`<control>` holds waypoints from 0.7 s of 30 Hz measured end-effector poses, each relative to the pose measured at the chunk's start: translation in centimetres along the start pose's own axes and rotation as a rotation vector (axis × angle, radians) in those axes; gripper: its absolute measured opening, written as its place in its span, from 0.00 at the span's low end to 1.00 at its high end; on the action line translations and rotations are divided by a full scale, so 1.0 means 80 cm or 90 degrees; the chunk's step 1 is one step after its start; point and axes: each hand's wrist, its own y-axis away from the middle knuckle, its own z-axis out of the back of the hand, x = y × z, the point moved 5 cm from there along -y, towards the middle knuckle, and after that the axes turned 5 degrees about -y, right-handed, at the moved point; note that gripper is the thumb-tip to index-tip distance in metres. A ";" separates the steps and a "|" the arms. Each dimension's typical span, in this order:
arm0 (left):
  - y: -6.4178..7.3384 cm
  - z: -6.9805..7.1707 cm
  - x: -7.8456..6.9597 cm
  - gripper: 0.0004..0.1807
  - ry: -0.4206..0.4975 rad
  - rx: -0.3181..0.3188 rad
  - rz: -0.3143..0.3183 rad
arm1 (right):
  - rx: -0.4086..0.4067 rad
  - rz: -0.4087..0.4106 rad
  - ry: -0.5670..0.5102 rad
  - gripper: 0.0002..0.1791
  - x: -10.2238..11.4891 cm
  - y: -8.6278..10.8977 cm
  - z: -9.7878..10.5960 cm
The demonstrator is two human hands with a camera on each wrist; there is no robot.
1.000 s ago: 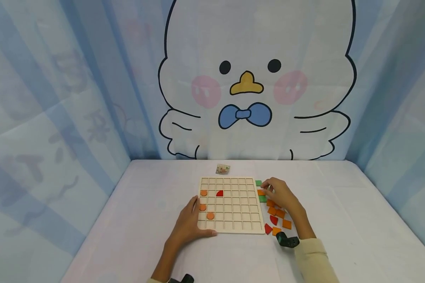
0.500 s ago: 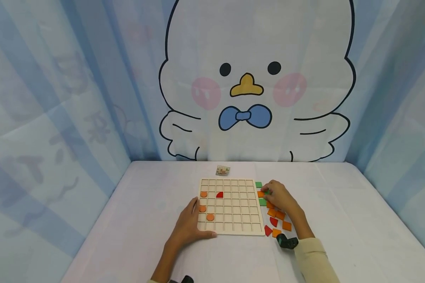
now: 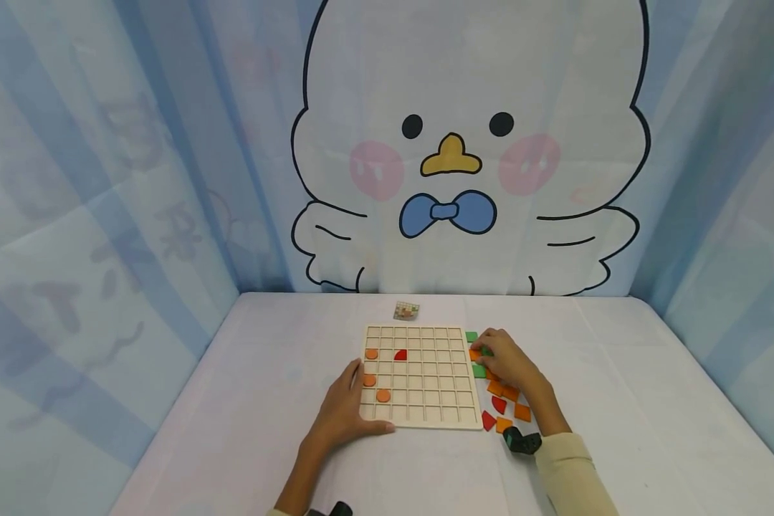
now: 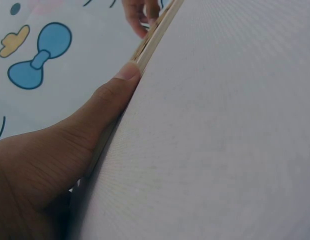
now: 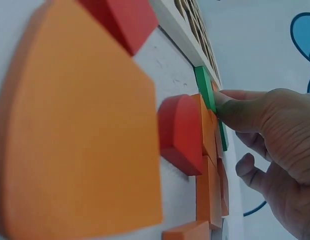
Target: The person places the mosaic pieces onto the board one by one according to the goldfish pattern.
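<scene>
Far left: faint printed shapes are seen on the blue and white curtain [image 3: 71, 215]; none can be read with certainty. The left hand [image 3: 342, 412] is set around the near left corner of the wooden grid board [image 3: 432, 412], fingers along the left edge, thumb laid straight along the near edge; the grip is wide, and its place matches that of one second earlier. The board lies flat on the white table [image 3: 245, 401].

In the board's first column two orange discs [image 3: 370, 380] are seated, one well nearer than the other; a third is seated in the second column. A red quarter piece [image 3: 400, 355] is seated in the third column, level with the farthest disc. All four are unchanged. Beyond the board a small printed packet [image 3: 406, 310] is placed; its print is too small to be read.

Along the board's right edge a far green tile [image 3: 471, 337], an orange tile [image 3: 475, 355] and a nearer green tile [image 3: 479, 371] are lined up. Thumb and index finger of the right hand [image 3: 506, 358] are held narrowly spaced at the orange tile; whether it is pinched cannot be told. Another green patch, unseen one second ago, now shows under the fingers. Loose orange tiles [image 3: 510, 393] and red pieces [image 3: 499, 405] are scattered nearer.
</scene>
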 end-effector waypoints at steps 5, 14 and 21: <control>-0.001 0.000 0.001 0.75 -0.005 -0.002 -0.004 | -0.007 0.030 0.013 0.09 0.003 0.002 -0.002; -0.003 0.000 -0.001 0.75 -0.013 0.001 -0.006 | -0.005 0.033 0.051 0.10 0.011 0.004 -0.001; -0.001 0.002 -0.002 0.75 -0.004 -0.002 -0.004 | -0.004 0.015 0.043 0.11 0.007 0.006 0.001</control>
